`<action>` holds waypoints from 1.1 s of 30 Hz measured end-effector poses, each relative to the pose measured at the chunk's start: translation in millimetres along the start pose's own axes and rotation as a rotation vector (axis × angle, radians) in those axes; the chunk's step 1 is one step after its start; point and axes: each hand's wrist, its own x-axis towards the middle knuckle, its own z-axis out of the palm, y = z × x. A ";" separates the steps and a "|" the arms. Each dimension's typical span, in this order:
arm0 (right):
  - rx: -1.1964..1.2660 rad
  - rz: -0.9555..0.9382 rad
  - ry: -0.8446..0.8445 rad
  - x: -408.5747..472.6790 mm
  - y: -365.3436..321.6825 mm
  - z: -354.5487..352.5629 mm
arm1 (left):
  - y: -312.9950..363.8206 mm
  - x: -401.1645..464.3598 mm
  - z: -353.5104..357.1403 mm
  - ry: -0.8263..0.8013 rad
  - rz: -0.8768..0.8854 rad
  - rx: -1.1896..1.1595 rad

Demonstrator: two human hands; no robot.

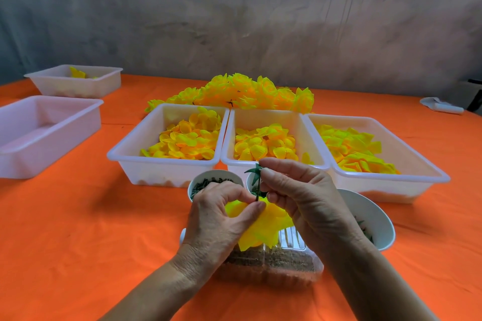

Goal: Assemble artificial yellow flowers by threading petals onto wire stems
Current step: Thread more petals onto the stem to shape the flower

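Head view: the left hand (216, 219) pinches the yellow petals (263, 224) above the orange bench (91, 229). The right hand (302, 198) fingers (268, 164) pinch the upright green stem (257, 185), which enters the petals from above, in front of three petal trays (273, 164).

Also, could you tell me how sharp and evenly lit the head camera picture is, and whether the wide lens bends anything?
In the head view, light is soft and even, with faint shadows; the left hand, right hand and green stem look fairly sharp; the wide lens splays the petal trays outward near the edges; the wall is mottled and low in detail.
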 end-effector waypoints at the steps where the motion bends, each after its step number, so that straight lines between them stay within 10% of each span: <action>1: -0.002 -0.001 -0.004 0.0 -0.2 0.0 | -0.2 0.1 0.1 0.002 0.001 0.002; 33: -0.031 0.034 0.028 -0.9 0.4 -1.8 | -0.5 0.7 1.3 0.016 0.001 0.002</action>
